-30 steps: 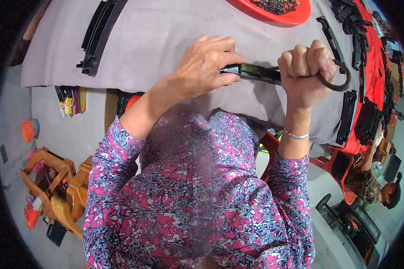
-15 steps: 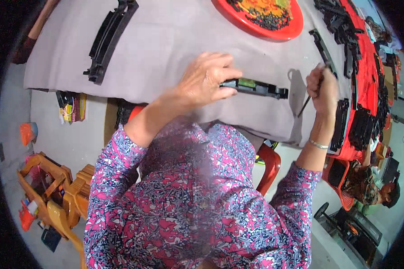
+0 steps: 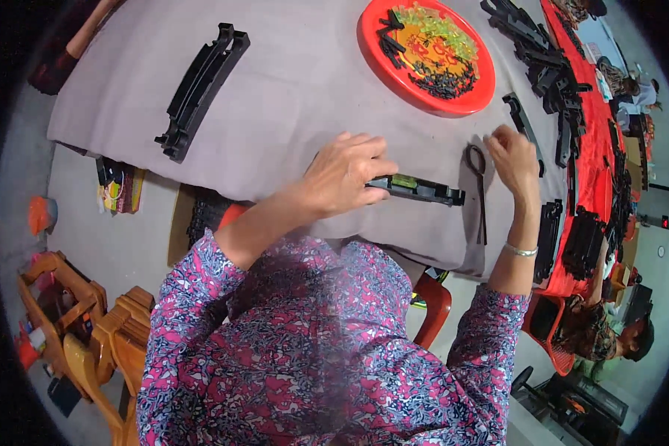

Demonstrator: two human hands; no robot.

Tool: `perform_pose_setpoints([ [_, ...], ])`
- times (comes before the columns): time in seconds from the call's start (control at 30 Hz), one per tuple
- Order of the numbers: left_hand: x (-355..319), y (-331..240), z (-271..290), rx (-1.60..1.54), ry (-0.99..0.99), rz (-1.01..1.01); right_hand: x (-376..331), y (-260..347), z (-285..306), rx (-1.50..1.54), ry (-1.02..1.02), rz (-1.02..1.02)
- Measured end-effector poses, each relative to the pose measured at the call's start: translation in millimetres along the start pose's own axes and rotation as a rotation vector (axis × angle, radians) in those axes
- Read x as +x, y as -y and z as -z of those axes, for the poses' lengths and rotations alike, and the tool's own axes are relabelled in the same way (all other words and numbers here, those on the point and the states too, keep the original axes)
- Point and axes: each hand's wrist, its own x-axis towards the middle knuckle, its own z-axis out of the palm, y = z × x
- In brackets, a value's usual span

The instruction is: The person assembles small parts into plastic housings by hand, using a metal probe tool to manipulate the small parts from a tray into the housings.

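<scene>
My left hand [image 3: 348, 175] grips one end of a narrow black spirit level body [image 3: 427, 192] with a yellow-green vial [image 3: 404, 181] set in it. The body lies low over the grey cloth, its far end pointing right. My right hand [image 3: 516, 160] is raised at the right with loosely bent fingers; I see nothing in them. Just left of it a dark thin tool with a looped end [image 3: 482, 195] rests on the cloth. Beyond my right hand lies a slim black plastic piece [image 3: 522, 123], partly hidden by the hand.
A red round tray [image 3: 366, 52] holds yellow-green vials and small black parts. Another black body [image 3: 201, 93] lies at the left. Black pieces pile up [image 3: 546, 63] at the right by a red cloth [image 3: 593, 156]. A person's arm [image 3: 89, 30] shows at far left.
My right hand has let go of the dark thin tool, which now lies on the cloth. My left hand keeps its grip on the spirit level body. The view has shifted, showing more of the tray.
</scene>
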Motion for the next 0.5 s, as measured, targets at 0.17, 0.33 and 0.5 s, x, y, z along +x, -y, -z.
perform_pose_setpoints([
  [0.17, 0.4, -0.1, -0.2, 0.000, 0.000, -0.015, 40.7, 64.3, -8.8, 0.454, -0.156, 0.218],
  [0.33, -0.7, -0.8, -1.3, -0.019, -0.015, -0.024, 97.2, 97.2, -43.2, 0.489, -0.187, 0.367],
  [0.5, -1.2, -1.9, -0.1, -0.011, -0.006, -0.038, 129.4, 110.5, -58.7, 0.280, -0.220, 0.518],
])
